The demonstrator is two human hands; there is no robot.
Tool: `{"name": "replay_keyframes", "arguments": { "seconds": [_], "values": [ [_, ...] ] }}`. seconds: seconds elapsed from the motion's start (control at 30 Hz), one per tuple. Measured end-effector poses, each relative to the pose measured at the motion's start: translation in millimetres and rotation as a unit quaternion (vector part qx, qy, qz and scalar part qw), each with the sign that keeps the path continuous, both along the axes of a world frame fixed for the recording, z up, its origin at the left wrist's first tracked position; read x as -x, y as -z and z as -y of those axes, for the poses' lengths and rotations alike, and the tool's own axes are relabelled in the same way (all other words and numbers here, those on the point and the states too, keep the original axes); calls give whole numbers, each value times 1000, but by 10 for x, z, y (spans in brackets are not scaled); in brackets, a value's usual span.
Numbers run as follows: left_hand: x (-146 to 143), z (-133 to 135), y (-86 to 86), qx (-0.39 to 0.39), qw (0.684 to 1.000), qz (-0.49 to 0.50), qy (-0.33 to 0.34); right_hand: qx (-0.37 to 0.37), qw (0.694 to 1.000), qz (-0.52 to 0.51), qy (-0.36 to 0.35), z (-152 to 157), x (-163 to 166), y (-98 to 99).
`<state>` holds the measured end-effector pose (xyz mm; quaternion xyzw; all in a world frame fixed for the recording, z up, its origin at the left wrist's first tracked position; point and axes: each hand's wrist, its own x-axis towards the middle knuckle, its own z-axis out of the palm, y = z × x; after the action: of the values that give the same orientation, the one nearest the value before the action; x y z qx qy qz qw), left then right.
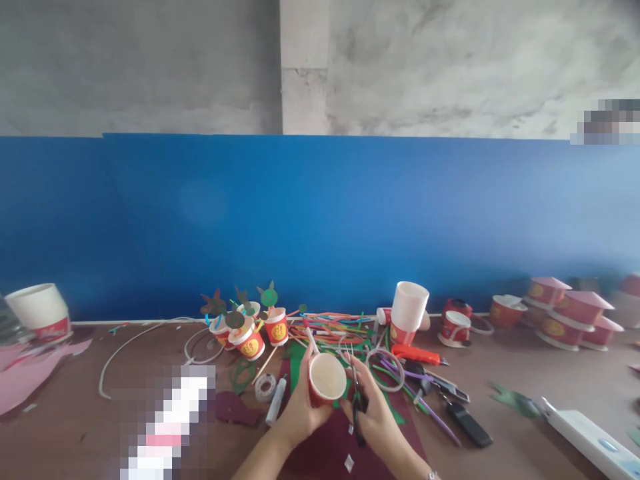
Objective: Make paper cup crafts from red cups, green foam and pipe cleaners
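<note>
Decorated cups [249, 341] stand behind a tape roll [259, 388] and white tube [277, 401]; the left hand [301, 408] grips a red paper cup [327, 379], pale round end uppermost, above maroon paper [320, 450]; the right hand [373, 407], just beside it, grips black-handled scissors [357, 407]; farther right lies an orange tool [416, 355].

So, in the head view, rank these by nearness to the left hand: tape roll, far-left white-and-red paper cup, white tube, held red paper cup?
1. Held red paper cup: in the grip of the left hand.
2. White tube: just to that hand's left.
3. Tape roll: a little farther left.
4. White-and-red paper cup: far left.
</note>
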<state>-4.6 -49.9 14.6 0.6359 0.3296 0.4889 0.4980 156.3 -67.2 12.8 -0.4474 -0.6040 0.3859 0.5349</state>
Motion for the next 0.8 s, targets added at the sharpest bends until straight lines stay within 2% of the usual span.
{"name": "replay_keyframes", "arguments": {
  "seconds": [0.17,0.27,0.33,0.43,0.6,0.7,0.8],
  "values": [
    [-1,45,-20,-15,997,-6,-76,0,999,41,15,-6,-1,-19],
    [-17,23,52,-39,988,-36,-143,-45,995,75,46,16,17,-18],
    [-22,6,104,-69,982,-68,-164,-84,988,117,63,33,26,-2],
    [-14,22,115,-122,973,-111,-164,-120,975,181,52,38,29,22],
    [22,117,-27,-166,971,-111,-130,-131,969,203,53,-16,20,-3],
    [30,133,-94,-162,971,-117,-129,-164,962,211,55,-19,19,-46],
    [27,102,-89,-134,971,-110,-164,-179,955,227,64,39,19,-87]
  ]
}}
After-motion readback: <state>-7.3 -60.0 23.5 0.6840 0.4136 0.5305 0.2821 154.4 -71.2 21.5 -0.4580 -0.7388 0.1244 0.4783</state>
